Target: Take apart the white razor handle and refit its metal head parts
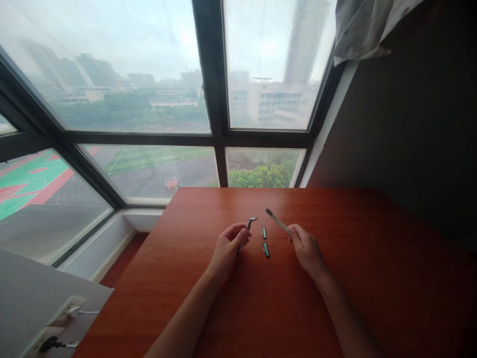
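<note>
My left hand (226, 248) is closed round a slim metallic razor handle (250, 223), its bent upper end sticking out past the thumb with no blade head on it. Pinched in my right hand (306, 249) is a pale, thin brush (277, 220) that looks like an old toothbrush; its darker head points up and left, toward the razor handle but apart from it. Between the hands, one razor cartridge (264, 232) lies on the table. A second razor cartridge (266, 250) rests just nearer to me. Both are dark with a greenish strip, and neither hand touches them.
The reddish-brown wooden table (179, 298) reaches up to the window frame (219, 144). A pale curtain (367, 30) hangs at the upper right beside a dark wall. Wall sockets (70, 311) with plugged-in cords sit low on the left, beyond the table's left edge.
</note>
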`<action>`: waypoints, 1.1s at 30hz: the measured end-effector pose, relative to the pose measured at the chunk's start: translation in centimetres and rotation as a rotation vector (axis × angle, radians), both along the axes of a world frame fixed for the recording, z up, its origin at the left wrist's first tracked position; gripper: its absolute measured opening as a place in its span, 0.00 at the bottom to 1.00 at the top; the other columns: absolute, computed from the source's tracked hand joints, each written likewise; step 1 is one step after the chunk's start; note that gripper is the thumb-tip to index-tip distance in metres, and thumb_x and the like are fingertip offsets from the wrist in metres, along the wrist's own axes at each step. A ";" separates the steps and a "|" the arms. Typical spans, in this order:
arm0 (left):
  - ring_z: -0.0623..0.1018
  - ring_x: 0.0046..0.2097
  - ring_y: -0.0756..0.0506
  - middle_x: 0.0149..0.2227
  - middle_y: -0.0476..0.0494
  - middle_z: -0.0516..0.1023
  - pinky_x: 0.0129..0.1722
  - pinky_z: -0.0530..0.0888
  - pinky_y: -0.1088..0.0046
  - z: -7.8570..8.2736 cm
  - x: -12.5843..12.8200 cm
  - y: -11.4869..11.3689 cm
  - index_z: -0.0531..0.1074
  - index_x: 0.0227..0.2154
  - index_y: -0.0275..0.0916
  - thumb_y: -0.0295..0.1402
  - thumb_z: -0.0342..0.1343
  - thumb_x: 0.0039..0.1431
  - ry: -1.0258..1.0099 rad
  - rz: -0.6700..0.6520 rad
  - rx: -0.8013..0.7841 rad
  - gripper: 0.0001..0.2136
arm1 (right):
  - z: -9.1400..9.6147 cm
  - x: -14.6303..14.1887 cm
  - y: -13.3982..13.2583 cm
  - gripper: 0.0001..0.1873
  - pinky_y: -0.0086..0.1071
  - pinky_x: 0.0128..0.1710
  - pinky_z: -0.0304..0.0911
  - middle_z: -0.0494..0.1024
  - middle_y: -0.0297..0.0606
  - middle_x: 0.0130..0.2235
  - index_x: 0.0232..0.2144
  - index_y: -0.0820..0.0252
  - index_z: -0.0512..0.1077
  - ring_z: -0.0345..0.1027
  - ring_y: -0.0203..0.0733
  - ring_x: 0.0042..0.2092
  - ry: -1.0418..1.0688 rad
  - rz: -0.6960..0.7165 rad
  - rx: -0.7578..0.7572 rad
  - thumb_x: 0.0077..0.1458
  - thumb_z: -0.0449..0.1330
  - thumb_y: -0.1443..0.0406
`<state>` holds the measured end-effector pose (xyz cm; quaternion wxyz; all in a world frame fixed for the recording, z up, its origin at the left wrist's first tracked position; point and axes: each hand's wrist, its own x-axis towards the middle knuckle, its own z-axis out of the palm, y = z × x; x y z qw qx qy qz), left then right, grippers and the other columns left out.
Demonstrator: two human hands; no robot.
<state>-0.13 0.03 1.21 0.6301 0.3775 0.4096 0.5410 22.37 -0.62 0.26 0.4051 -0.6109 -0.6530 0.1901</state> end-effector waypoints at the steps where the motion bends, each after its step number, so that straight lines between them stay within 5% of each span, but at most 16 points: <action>1: 0.73 0.29 0.50 0.29 0.44 0.77 0.30 0.68 0.76 0.0 0.0 0.0 0.75 0.37 0.35 0.40 0.67 0.46 0.008 -0.002 0.002 0.17 | -0.1 0.2 0.1 0.21 0.29 0.28 0.54 0.68 0.32 0.23 0.24 0.57 0.65 0.63 0.38 0.26 -0.029 -0.023 -0.003 0.63 0.42 0.56; 8: 0.73 0.29 0.49 0.29 0.43 0.78 0.30 0.68 0.75 0.2 0.1 -0.1 0.75 0.36 0.35 0.41 0.67 0.44 0.038 0.002 -0.006 0.18 | -1.1 2.4 0.7 0.17 0.31 0.34 0.58 0.75 0.42 0.37 0.42 0.60 0.73 0.69 0.43 0.38 -0.306 -0.151 0.013 0.62 0.47 0.60; 15: 0.73 0.29 0.50 0.29 0.44 0.78 0.30 0.68 0.75 0.2 0.0 -0.2 0.75 0.36 0.36 0.41 0.67 0.45 0.028 -0.006 -0.004 0.18 | -0.6 3.6 -0.2 0.12 0.31 0.27 0.52 0.71 0.42 0.35 0.37 0.59 0.76 0.67 0.39 0.30 -0.651 -0.357 -0.262 0.61 0.51 0.65; 23: 0.72 0.29 0.50 0.29 0.44 0.77 0.30 0.67 0.75 0.2 0.0 -0.2 0.75 0.37 0.36 0.40 0.66 0.46 0.036 -0.022 0.011 0.16 | 0.0 3.4 -0.7 0.09 0.32 0.28 0.54 0.73 0.44 0.37 0.36 0.56 0.76 0.66 0.48 0.41 -0.708 -0.447 -0.309 0.58 0.55 0.62; 33: 0.72 0.29 0.49 0.29 0.44 0.77 0.30 0.67 0.75 0.4 0.1 -0.3 0.76 0.37 0.36 0.40 0.66 0.46 0.027 -0.020 0.002 0.17 | -0.3 3.8 -0.3 0.12 0.31 0.29 0.53 0.74 0.41 0.39 0.43 0.53 0.75 0.67 0.44 0.39 -0.649 -0.416 -0.212 0.56 0.58 0.65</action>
